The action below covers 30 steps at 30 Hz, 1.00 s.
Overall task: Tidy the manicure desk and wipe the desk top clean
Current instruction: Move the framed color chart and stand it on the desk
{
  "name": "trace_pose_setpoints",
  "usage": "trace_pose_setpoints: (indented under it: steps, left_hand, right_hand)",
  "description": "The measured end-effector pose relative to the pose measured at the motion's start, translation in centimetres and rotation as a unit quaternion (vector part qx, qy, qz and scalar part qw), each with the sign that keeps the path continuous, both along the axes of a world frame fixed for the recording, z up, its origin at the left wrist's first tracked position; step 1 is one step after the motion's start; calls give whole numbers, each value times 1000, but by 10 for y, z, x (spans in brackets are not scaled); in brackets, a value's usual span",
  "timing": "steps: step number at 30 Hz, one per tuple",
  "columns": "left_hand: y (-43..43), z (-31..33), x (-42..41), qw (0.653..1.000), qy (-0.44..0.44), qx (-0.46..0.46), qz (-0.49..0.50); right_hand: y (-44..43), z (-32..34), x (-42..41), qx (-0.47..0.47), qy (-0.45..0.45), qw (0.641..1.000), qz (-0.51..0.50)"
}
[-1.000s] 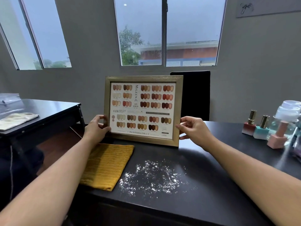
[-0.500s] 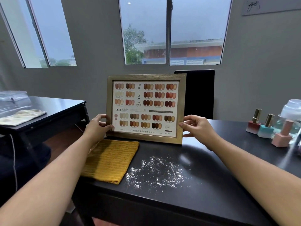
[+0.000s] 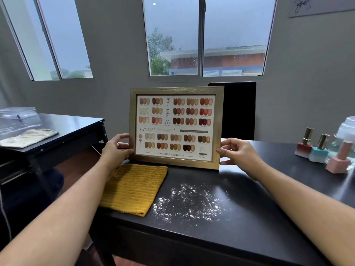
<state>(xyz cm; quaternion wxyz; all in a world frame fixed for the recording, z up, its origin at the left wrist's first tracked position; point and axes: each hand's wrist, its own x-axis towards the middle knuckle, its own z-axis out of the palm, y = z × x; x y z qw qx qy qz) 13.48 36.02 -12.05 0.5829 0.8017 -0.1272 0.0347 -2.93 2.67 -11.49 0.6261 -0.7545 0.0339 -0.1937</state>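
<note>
cloth (image 3: 134, 189) left of powder (image 3: 189, 202)

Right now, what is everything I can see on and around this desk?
desk: one, black, centre.
framed nail colour chart: one, gold frame, upright at the desk's back, held at both sides.
cloth: one, mustard yellow, desk's left.
white powder: one scattered patch, right of the cloth.
polish bottles: three, red, teal, pink, far right.
clear jar: one, white lid, behind the bottles.
chair: one, black, behind the desk.
side table: one, black, left, bearing a pale cloth.
hands: left hand, right hand, gripping the frame.
</note>
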Motion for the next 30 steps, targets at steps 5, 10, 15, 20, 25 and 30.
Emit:
trace_pose_setpoints:
  steps: [5,10,15,20,25,30]
  left_hand:
    - [1,3,1,1000,-2,5,-11]
    - [-2,3,0,1000,4,-21,-20]
    - [-5,2,-3,999,-2,-30,-14]
    - [-4,1,-3,999,-2,-30,-15]
    - [-4,3,-3,1000,4,-26,-15]
    - [0,11,-13,1000,3,-12,29]
  right_hand:
    - [3,2,-2,2,-25,1000,-18]
    - [6,6,-3,-12,-63,997,-48]
    - [8,8,-5,-10,-56,997,-48]
    - [8,10,-6,-11,-53,997,-45]
    - [7,9,-5,-12,-50,998,-46]
    - [10,12,-11,-25,-93,980,-173]
